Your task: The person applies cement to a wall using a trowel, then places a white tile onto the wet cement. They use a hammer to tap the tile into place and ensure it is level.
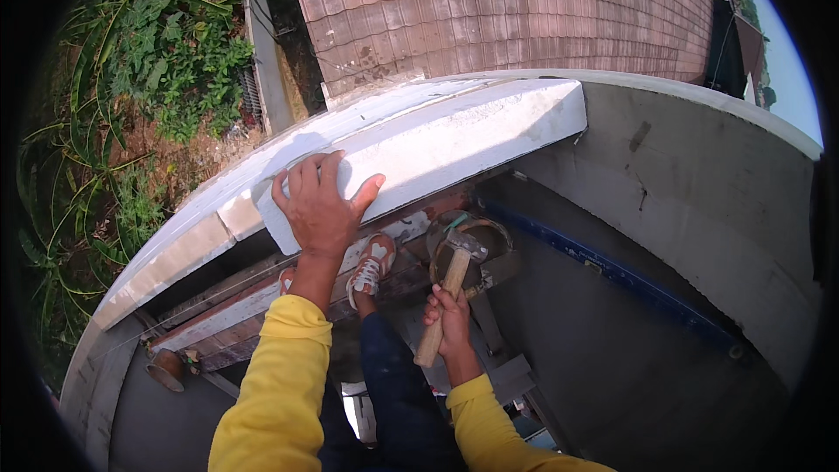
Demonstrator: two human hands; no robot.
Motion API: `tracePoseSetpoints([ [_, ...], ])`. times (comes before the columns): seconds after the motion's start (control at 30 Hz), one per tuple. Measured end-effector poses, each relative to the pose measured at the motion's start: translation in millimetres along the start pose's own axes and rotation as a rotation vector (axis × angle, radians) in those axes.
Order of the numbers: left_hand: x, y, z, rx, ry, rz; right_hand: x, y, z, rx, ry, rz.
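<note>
A long white lightweight block (454,135) lies along the top of the wall. My left hand (322,205) rests on its left end, with fingers and thumb spread over the surface. In my right hand (448,319) is a hammer (454,273), its wooden handle gripped near the middle. The metal head points up and away from me, below the block's near edge and apart from it. Just beyond the hammer head sits a round bucket (496,232) with a green-handled tool (456,221) in it.
My shoes (374,264) stand on narrow planks (218,319) high above the ground. A blue bar (612,273) lies at the right beside a grey wall (699,201). A small brown pot (164,371) is at lower left. Beyond the wall are a tiled roof (507,9) and plants (175,52).
</note>
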State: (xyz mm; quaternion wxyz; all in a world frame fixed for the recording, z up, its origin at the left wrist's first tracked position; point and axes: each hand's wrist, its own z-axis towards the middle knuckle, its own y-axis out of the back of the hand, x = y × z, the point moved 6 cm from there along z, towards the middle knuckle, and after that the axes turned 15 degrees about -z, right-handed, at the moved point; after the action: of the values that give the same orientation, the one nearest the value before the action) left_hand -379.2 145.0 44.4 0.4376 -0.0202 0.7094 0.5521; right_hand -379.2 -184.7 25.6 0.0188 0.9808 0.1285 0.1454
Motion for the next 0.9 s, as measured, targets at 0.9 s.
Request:
tracePoseSetpoints([
  [0.9,-46.1,-64.0,31.1,0.303,-0.086,0.159,184.6,-52.4,168.5,0.113,0.374,0.642],
])
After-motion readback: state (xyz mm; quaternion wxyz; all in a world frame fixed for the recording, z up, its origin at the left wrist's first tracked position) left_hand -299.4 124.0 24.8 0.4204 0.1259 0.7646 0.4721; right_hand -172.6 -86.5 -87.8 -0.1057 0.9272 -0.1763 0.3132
